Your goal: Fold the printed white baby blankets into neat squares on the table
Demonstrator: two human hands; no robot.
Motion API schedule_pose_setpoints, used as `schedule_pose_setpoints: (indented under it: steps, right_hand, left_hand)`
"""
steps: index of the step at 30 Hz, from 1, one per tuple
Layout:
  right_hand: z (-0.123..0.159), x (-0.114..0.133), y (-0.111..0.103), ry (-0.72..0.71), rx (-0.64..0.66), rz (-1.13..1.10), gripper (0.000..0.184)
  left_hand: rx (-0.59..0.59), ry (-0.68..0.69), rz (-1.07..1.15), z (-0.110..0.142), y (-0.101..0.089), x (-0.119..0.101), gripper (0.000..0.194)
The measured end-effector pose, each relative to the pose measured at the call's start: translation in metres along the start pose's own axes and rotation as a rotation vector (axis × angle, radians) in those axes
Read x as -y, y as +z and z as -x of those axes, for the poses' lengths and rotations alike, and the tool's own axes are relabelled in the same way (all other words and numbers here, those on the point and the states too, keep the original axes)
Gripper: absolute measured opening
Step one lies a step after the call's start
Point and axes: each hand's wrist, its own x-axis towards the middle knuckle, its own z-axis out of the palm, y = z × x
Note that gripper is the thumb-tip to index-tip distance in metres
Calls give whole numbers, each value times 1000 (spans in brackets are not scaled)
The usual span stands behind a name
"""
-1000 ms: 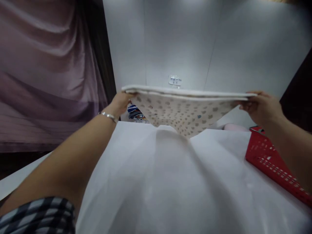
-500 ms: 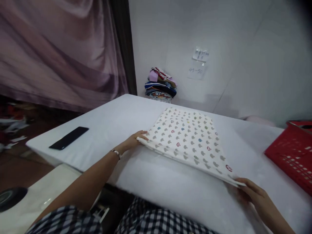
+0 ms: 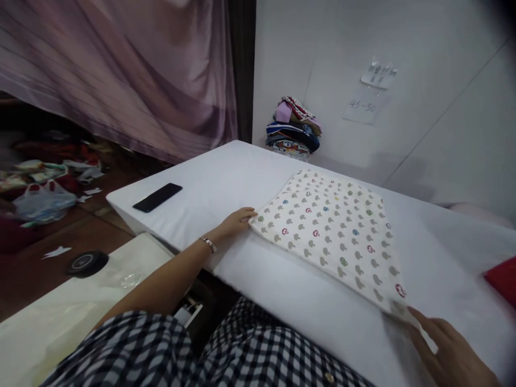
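A white cloth (image 3: 322,231) printed with grey, red, blue and green mushroom shapes lies spread on the white-covered table, its near edge facing me. My left hand (image 3: 241,219) pinches its near left corner, the thumb hidden from sight. At the near right corner, my right hand (image 3: 447,344) has its fingers closed on the cloth. That corner is slightly blurred and raised toward the hand. Whether the cloth is a single layer or folded I cannot tell.
A black phone (image 3: 158,197) lies on the table (image 3: 217,177) at left. Folded fabrics (image 3: 293,129) are stacked beyond the far edge. At right a red basket (image 3: 503,279) is partly in view. A black roll (image 3: 87,263) sits on a lower white surface at left.
The view has swung left, so the table and phone appear further right. The cloth's near edge, raised before, now lies flatter. My right hand has pulled its corner closer to me.
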Motion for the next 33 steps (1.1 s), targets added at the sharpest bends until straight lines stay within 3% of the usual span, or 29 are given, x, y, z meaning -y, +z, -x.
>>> schedule_pose_setpoints:
  steps: [2, 6, 9, 15, 22, 27, 33]
  right_hand:
    - [-7, 15, 4, -145, -40, -1, 39]
    - [-27, 31, 22, -340, 18, 37, 38]
    - [-33, 28, 38, -352, 49, 96, 40]
    - [-31, 22, 57, -394, -109, 138, 34]
    - [-20, 6, 56, -371, -138, 193, 39]
    - [-10, -15, 61, -382, -217, 189, 40]
    - [-17, -10, 49, -339, -180, 140, 43]
  left_hand:
    - [-95, -60, -13, 9, 3, -6, 45]
    - [-169, -204, -110, 18, 14, -21, 52]
    - [-190, -285, -116, 14, 19, -29, 59]
    - [-268, -339, -141, -3, 25, -39, 68]
    - [-169, -310, -499, -3, 34, -46, 46]
    - [-60, -406, -536, -6, 28, -48, 41]
    - [-28, -368, -497, -17, 18, -49, 30]
